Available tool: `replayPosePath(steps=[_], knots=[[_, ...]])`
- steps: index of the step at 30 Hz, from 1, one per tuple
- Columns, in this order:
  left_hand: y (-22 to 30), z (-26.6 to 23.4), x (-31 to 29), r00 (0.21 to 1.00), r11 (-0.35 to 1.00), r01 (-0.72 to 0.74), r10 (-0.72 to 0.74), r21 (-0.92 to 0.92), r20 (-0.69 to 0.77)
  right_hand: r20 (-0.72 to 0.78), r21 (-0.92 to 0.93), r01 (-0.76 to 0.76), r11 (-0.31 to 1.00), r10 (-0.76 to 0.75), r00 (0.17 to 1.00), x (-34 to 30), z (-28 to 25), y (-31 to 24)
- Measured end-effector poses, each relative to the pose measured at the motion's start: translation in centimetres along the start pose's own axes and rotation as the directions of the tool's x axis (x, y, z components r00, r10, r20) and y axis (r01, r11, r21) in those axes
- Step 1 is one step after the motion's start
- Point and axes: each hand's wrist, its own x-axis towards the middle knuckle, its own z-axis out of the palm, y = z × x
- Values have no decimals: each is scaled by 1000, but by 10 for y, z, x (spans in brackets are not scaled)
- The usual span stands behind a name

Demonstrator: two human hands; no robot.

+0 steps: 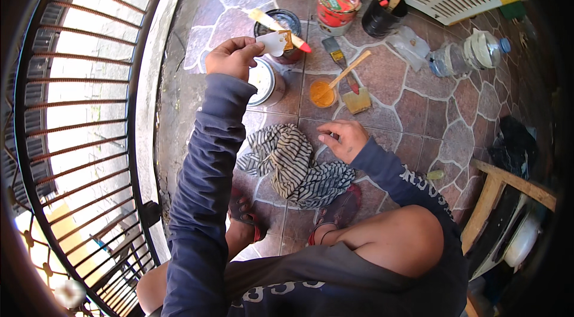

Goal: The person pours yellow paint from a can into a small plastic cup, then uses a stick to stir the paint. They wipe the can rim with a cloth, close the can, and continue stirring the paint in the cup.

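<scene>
Clearly, left hand (232, 57) pinching white scraper (272, 44), right hand (348, 139) half-open, red labelled can (335, 15)

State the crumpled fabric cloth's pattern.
The crumpled fabric cloth has dark and pale stripes, best seen in the head view.

Left hand (233, 57) pinches, stretched forward; right hand (347, 140) hangs loosely curled.

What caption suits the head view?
Left hand holding a flat, smeared white piece near cans, right hand near striped cloth.
</scene>
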Motion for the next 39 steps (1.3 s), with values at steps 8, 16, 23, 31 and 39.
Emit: replayPosePath(steps=[8,16,23,31,39], knots=[[24,109,66,997,975,33,-49,220,66,-48,2,-35,999,35,998,-15,-9,7],[30,127,135,938,605,-348,226,717,265,-61,103,-152,983,159,985,-46,-23,9],[41,-51,71,587,54,-799,287,599,757,79,-64,-244,968,249,965,-56,-45,-10],[-79,-130,-14,952,669,-241,22,704,305,441,-209,-147,967,228,868,0,-41,-94],[-123,-107,39,895,988,116,-148,101,420,-274,305,-374,876,456,847,97,61,-64]])
